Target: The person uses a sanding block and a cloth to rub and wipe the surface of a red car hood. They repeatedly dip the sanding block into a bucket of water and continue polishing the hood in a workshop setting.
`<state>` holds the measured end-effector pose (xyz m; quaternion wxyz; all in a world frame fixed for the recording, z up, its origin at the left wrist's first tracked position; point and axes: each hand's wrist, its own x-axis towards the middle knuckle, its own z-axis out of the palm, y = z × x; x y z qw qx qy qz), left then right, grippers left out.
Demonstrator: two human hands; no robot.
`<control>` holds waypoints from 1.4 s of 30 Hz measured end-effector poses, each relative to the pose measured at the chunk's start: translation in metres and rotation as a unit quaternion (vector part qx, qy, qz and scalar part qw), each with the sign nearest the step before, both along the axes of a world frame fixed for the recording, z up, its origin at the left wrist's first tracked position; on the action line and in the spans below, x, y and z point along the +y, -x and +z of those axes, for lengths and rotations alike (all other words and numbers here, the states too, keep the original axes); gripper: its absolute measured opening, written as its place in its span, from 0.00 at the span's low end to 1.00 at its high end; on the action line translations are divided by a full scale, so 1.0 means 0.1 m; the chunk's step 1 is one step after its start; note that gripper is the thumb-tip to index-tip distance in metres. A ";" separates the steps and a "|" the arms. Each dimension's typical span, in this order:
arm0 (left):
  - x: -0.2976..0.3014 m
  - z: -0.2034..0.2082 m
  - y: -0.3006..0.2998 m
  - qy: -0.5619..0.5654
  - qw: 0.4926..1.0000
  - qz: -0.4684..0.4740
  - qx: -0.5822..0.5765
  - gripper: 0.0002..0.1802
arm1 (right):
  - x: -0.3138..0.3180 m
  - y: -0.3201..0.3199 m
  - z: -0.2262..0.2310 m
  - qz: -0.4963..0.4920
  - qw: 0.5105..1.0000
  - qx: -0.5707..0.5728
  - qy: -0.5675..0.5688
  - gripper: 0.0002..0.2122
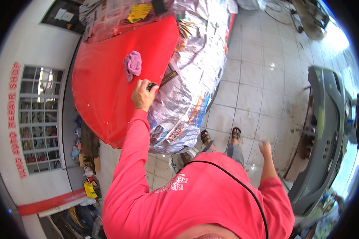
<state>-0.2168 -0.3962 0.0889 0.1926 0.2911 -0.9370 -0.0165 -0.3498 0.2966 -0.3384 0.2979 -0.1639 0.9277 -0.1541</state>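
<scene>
My left hand [143, 94] rests on the right edge of a glossy red car bonnet [107, 79] and is closed around a small dark object [152, 86], pressed against the panel's edge. A crumpled pink rag [133, 64] lies on the bonnet just above that hand. The car's side beside the bonnet is wrapped in newspaper masking [191, 79]. My right hand [265, 147] hangs free at my side above the tiled floor, blurred, with nothing visible in it.
A grey detached car bumper [325, 131] stands upright at the right. The tiled floor [259, 79] stretches between it and the car. Boxes and clutter [87, 167] lie along the white wall at the left. My sandalled feet [221, 137] stand beside the car.
</scene>
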 end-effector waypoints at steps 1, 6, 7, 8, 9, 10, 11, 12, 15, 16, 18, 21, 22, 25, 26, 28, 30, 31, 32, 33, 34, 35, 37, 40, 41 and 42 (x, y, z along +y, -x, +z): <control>0.01 -0.08 -0.12 0.023 0.999 -0.017 0.030 0.21 | 0.50 -0.15 0.06 -0.024 0.996 -0.027 -0.077 0.25; -0.05 -0.13 0.20 0.078 0.995 -0.042 0.046 0.19 | 1.92 -0.68 0.65 -0.412 0.860 -0.295 -0.052 0.13; -0.02 -0.10 0.42 0.067 0.997 -0.023 0.019 0.18 | 1.89 -0.77 0.83 -0.400 0.861 -0.304 -0.076 0.15; -0.06 -0.11 0.44 0.072 0.997 -0.029 0.019 0.18 | 1.84 -0.80 1.01 -0.386 0.861 -0.314 -0.102 0.17; -0.08 -0.15 0.46 0.075 0.996 -0.035 0.020 0.18 | 1.68 -0.81 1.22 -0.403 0.858 -0.308 -0.082 0.20; -0.08 -0.15 0.52 0.082 0.995 -0.046 0.024 0.18 | 1.54 -0.76 1.33 -0.422 0.853 -0.302 -0.055 0.22; -0.06 -0.22 0.39 0.085 0.996 -0.031 0.012 0.18 | 1.56 -0.72 1.23 -0.449 0.832 -0.327 0.019 0.24; -0.01 -0.24 0.27 0.083 0.996 -0.026 0.001 0.17 | 1.45 -0.67 1.21 -0.445 0.831 -0.327 0.071 0.25; 0.03 -0.20 0.10 0.073 0.997 -0.022 -0.027 0.17 | 1.12 -0.46 1.05 -0.380 0.869 -0.290 0.126 0.26; 0.02 -0.15 0.17 0.067 0.997 -0.023 -0.029 0.17 | 1.00 -0.40 1.12 -0.358 0.882 -0.277 0.133 0.26; -0.07 -0.08 0.44 0.058 0.998 -0.030 -0.027 0.17 | 1.17 -0.34 0.40 -0.238 0.943 -0.207 0.106 0.27; -0.25 -0.09 0.94 0.089 0.994 -0.054 -0.027 0.17 | 0.81 0.03 0.44 -0.237 0.947 -0.193 0.101 0.26; -0.27 -0.12 0.98 0.094 0.993 -0.067 -0.027 0.17 | 0.76 0.09 0.41 -0.250 0.943 -0.191 0.110 0.26; -0.29 -0.17 0.93 0.098 0.991 -0.080 -0.034 0.17 | 0.51 0.20 0.78 -0.348 0.909 -0.173 0.153 0.26; -0.29 -0.18 0.96 0.090 0.992 -0.076 -0.041 0.17 | 0.52 0.14 0.76 -0.357 0.904 -0.174 0.158 0.26; -0.25 -0.10 1.01 0.072 0.994 -0.056 -0.059 0.17 | 0.53 -0.06 0.79 -0.366 0.898 -0.181 0.164 0.26; -0.32 -0.06 1.36 0.078 0.994 -0.068 -0.046 0.17 | 0.53 -0.13 0.75 -0.301 0.932 -0.176 0.097 0.26; -0.36 -0.04 1.58 0.079 0.993 -0.070 -0.043 0.17 | 0.50 -0.16 0.73 -0.266 0.946 -0.174 0.064 0.27; -0.41 -0.03 1.78 0.082 0.993 -0.071 -0.041 0.17 | 0.43 -0.16 0.73 -0.250 0.953 -0.163 0.057 0.27; -0.48 -0.01 1.95 0.084 0.993 -0.069 -0.043 0.17 | 0.37 -0.09 0.72 -0.230 0.960 -0.154 0.050 0.27; -0.55 -0.02 2.05 0.084 0.993 -0.068 -0.046 0.17 | 0.30 -0.07 0.72 -0.210 0.966 -0.145 0.041 0.27; -0.59 -0.04 2.08 0.096 0.991 -0.086 -0.041 0.17 | 0.23 -0.07 0.69 -0.242 0.956 -0.153 0.066 0.27; -0.65 0.00 2.14 0.126 0.984 -0.125 -0.029 0.17 | 0.14 -0.07 0.53 -0.307 0.929 -0.168 0.123 0.27; -0.62 -0.04 1.58 0.070 0.989 -0.104 -0.080 0.17 | 0.09 -0.28 0.48 -0.321 0.923 -0.167 0.133 0.27; -0.59 -0.02 1.47 0.068 0.989 -0.102 -0.083 0.17 | 0.05 -0.34 0.49 -0.321 0.923 -0.171 0.129 0.27; -0.54 -0.03 1.33 0.061 0.990 -0.094 -0.086 0.17 | 0.07 -0.39 0.52 -0.317 0.925 -0.174 0.119 0.27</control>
